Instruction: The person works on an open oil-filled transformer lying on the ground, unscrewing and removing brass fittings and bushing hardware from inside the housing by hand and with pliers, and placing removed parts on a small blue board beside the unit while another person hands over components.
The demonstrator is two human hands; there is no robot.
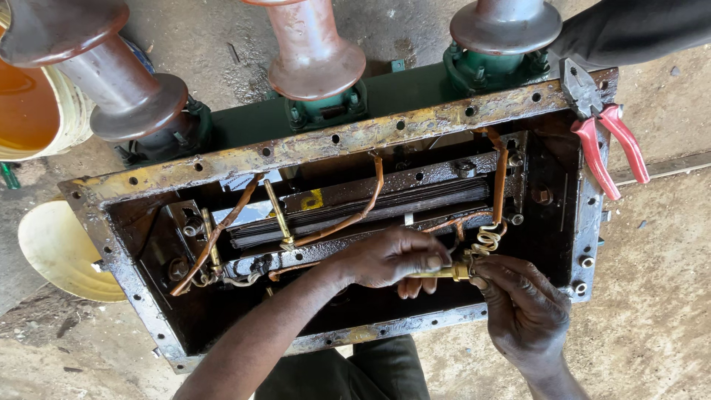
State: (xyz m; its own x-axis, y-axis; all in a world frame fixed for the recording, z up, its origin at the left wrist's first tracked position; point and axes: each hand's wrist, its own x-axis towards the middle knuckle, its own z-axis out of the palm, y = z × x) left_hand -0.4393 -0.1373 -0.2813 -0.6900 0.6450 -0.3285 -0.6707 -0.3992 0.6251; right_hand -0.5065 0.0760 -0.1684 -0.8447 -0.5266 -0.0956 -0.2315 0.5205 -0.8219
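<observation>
Brass stud (438,273) lies 3–9 o'clock at tank (355,137) lower right. Left hand (392,258) is closed around its shank; right hand (518,304) pinches the 3 o'clock end, below the coiled lead (486,238).

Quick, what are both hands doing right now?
Left hand: closed around the brass rod.
Right hand: fingertips pinching the rod's end, by the coiled wire.

Both hands (392,259) (522,307) grip brass rod (441,273) inside tank (355,137).
</observation>
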